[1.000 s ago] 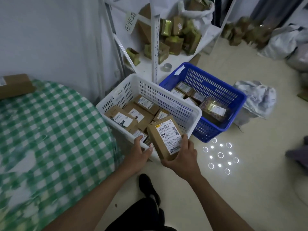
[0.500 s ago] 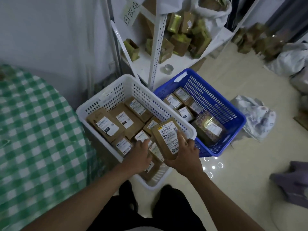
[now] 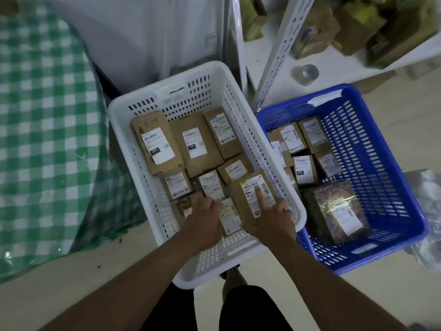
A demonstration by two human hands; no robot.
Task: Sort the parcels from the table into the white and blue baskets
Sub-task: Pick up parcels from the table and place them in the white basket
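Note:
My right hand (image 3: 269, 223) grips a brown parcel (image 3: 248, 201) with a white label. Its forefinger lies on the label, and the parcel is low inside the white basket (image 3: 119, 120), by the right wall. My left hand (image 3: 202, 225) is also in this basket, its bent fingers touching the small parcels (image 3: 211, 187) at the near end. Several labelled brown boxes lie further back in it. The blue basket (image 3: 416, 211) stands to the right and holds several boxes and a clear-wrapped parcel (image 3: 338, 209).
The table with the green checked cloth (image 3: 47, 115) is on the left. A white metal shelf post (image 3: 281, 51) rises behind the baskets, with a tape roll (image 3: 305, 74) and brown packages on the shelf. A crumpled plastic bag (image 3: 427, 237) lies at the right. My feet are just below the white basket.
I have bent closer over the baskets. My right hand has lowered the parcel from above the rim down into the white basket, and my left hand has reached further in among the small parcels.

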